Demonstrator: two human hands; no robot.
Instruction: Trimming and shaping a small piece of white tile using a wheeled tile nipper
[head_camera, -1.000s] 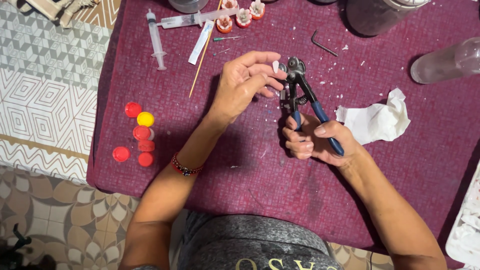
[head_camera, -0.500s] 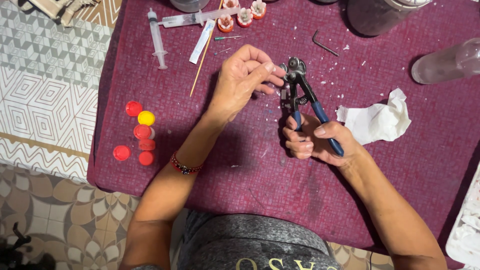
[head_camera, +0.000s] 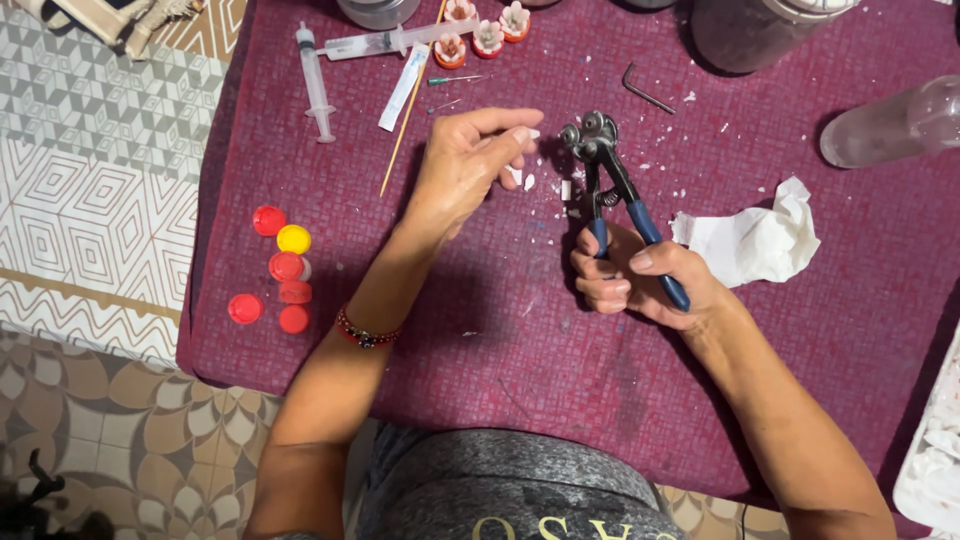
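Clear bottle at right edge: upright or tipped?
Tipped. The clear bottle lies on its side on the maroon cloth, long side flat against it.

Syringes (head_camera: 316, 68), bottle caps (head_camera: 281, 264), crumpled tissue (head_camera: 750, 240), hex key (head_camera: 647, 90).

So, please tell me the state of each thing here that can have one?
left hand: fingers pinched, above small white pieces
right hand: closed around nippers
nippers: held upright, blue handles gripped
tissue: crumpled
syringe: lying flat
bottle caps: loose, clustered
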